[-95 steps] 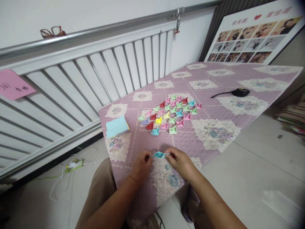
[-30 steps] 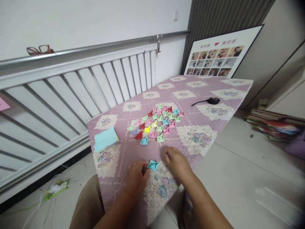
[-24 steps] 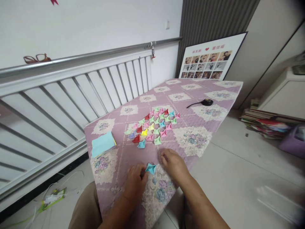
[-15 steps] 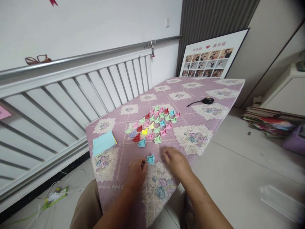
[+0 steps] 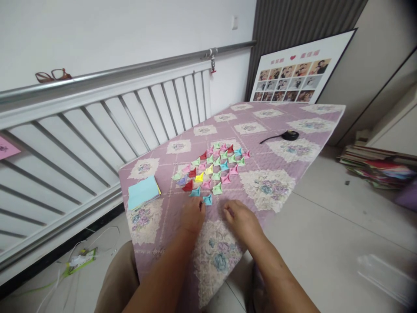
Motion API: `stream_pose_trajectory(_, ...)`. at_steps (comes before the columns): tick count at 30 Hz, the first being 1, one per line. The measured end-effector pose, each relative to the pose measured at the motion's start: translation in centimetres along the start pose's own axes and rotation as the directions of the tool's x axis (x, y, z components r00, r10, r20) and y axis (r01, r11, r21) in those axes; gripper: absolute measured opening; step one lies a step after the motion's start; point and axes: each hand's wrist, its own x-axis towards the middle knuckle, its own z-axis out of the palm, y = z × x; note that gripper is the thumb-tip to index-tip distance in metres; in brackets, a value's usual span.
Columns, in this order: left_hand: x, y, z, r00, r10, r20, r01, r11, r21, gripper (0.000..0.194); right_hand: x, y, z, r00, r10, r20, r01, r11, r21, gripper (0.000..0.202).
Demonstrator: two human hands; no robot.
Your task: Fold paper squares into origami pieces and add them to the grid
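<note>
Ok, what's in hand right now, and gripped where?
Left hand has the nearest blue folded paper by its left corner, between the fingertips. Nothing visible in the right hand.

Pink note (image 5: pixel 8 147) cut off at left (writing illegible), blue folded paper (image 5: pixel 207 200) partly hidden by left hand (image 5: pixel 193 215), purple object (image 5: pixel 407 196) cropped at right

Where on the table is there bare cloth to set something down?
Bare cloth lies between the blue paper stack and the folded pieces, between those pieces and the black object, and beyond them toward the photo board. It is crowded among the pieces and at their near edge, where the left hand holds a blue piece.
</note>
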Motion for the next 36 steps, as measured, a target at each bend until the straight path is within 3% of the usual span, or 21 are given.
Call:
stream_pose_trajectory(4, 0.0, 0.0, 0.1, 1.0, -0.01, -0.001, 0.01, 1.0, -0.01, 0.012, 0.0, -0.1, 0.1, 1.0, -0.006, 0.015, 0.006, 1.0, -0.002, 0.012)
stream_pose_trajectory(8, -0.9, 0.2, -0.2, 0.996, -0.09, 0.004, 0.09, 0.985, -0.147, 0.023, 0.0, 0.0, 0.2, 1.0, -0.006, 0.029, 0.006, 1.0, -0.013, 0.012)
stream_pose_trajectory(12, -3.8, -1.3, -2.3, 0.996, -0.072, 0.051, 0.081, 0.976, -0.204, 0.04, -0.1, 0.4, 0.1, 1.0, -0.003, 0.028, 0.004, 0.999, -0.043, 0.012)
stream_pose_trajectory(14, -6.0, -3.0, -4.0, 0.991, 0.024, 0.128, -0.007, 0.992, -0.128, 0.049, -0.2, 0.5, 0.1, 0.999, -0.003, 0.035, 0.005, 0.998, -0.066, 0.013)
stream_pose_trajectory(19, -12.5, -7.7, -7.1, 0.904, 0.173, 0.391, -0.225, 0.97, 0.09, 0.079, -0.6, 0.1, 0.8, 0.997, 0.076, -0.015, -0.078, 0.976, -0.202, 0.022)
stream_pose_trajectory(21, -14.6, -8.8, -7.2, 0.827, 0.214, 0.52, -0.305, 0.948, 0.095, 0.087, -0.6, 0.0, 1.3, 0.99, 0.133, -0.053, -0.142, 0.952, -0.272, 0.033)
stream_pose_trajectory(23, -15.8, -9.5, -6.6, 0.797, 0.222, 0.562, -0.342, 0.932, 0.118, 0.086, -0.4, 0.0, 1.8, 0.98, 0.193, -0.049, -0.198, 0.923, -0.329, 0.04)
stream_pose_trajectory(28, -16.7, -10.0, -4.6, 0.853, 0.21, 0.478, -0.336, 0.922, 0.194, 0.087, -0.2, 0.4, 2.9, 0.967, 0.253, 0.006, -0.23, 0.89, -0.394, 0.04)
stream_pose_trajectory(31, -16.6, -9.9, -4.2, 0.887, 0.183, 0.424, -0.291, 0.934, 0.207, 0.08, -0.3, 0.7, 3.1, 0.97, 0.245, -0.01, -0.229, 0.893, -0.387, 0.039)
stream_pose_trajectory(33, -16.3, -9.9, -4.5, 0.866, 0.172, 0.47, -0.276, 0.947, 0.163, 0.079, -0.4, 0.8, 3.2, 0.972, 0.236, -0.023, -0.227, 0.899, -0.375, 0.039)
stream_pose_trajectory(36, -15.4, -9.6, -5.5, 0.78, 0.175, 0.601, -0.257, 0.965, 0.053, 0.08, -0.5, 0.8, 3.1, 0.97, 0.241, -0.037, -0.239, 0.905, -0.351, 0.039)
